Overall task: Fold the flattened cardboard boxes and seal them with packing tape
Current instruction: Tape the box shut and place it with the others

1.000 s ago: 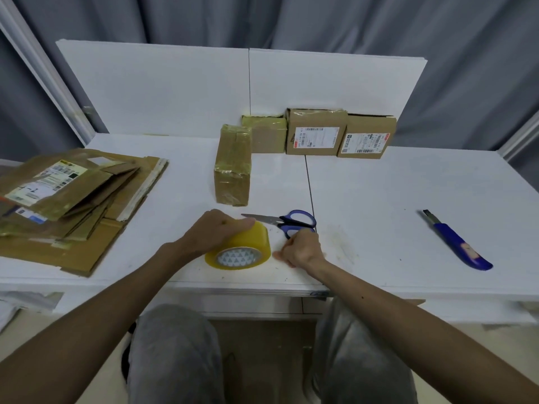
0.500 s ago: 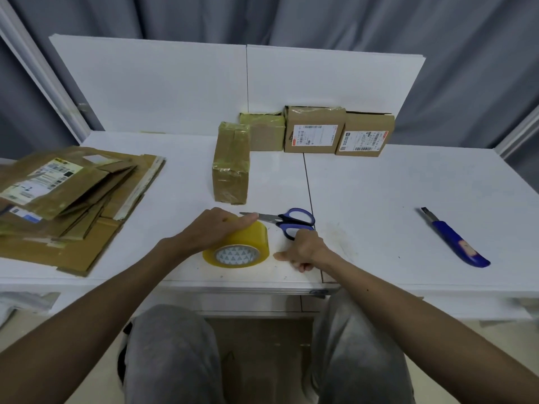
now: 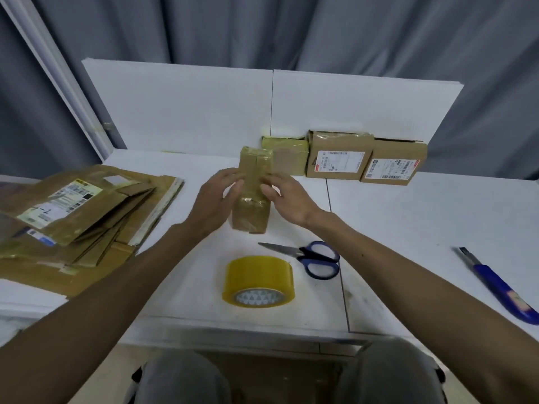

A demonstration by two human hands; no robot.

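Taped box (image 3: 251, 212) standing in the middle of the worktop (image 3: 408, 228), left grip (image 3: 218, 196) and right grip (image 3: 290, 198) spread wide against its sides, tape roll (image 3: 258, 275) and scissors (image 3: 312, 258) nearer, flat boxes (image 3: 73, 217) piled left

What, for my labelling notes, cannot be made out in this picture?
All head view:
White label print on the brown cardboard boxes at back: too small.
Tall tape-wrapped cardboard box: motion blur hides whether the left hand and right hand touch it.
Blue-handled utility knife: end cut by the right edge.
Stack of flattened cardboard boxes: cut by the left edge.
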